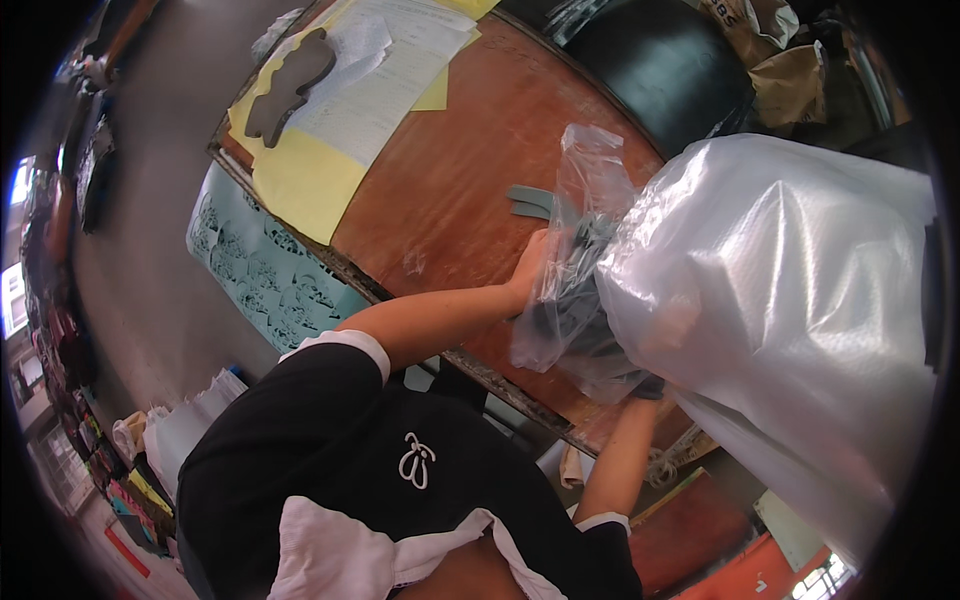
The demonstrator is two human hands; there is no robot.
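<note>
A small clear plastic bag (560,325) with dark grey pieces (590,240) showing through it is between my hands over the brown tabletop. My left hand (535,262) is closed on the bag's left side, its fingertips covered by the crinkled film. My right hand (672,325) reaches up from below and shows only faintly through a large translucent plastic sack (790,260). Its fingers are hidden there. Dark grey material lies across my right wrist. Just beyond my left hand, flat grey strips (531,202) lie on the table.
Yellow and white paper sheets (310,185) with a dark grey cut-out shape (290,88) cover the table's far left. A patterned light-blue sheet (260,265) hangs beside the table edge. Beyond the table are a black rounded object (655,70) and brown paper bags (790,85).
</note>
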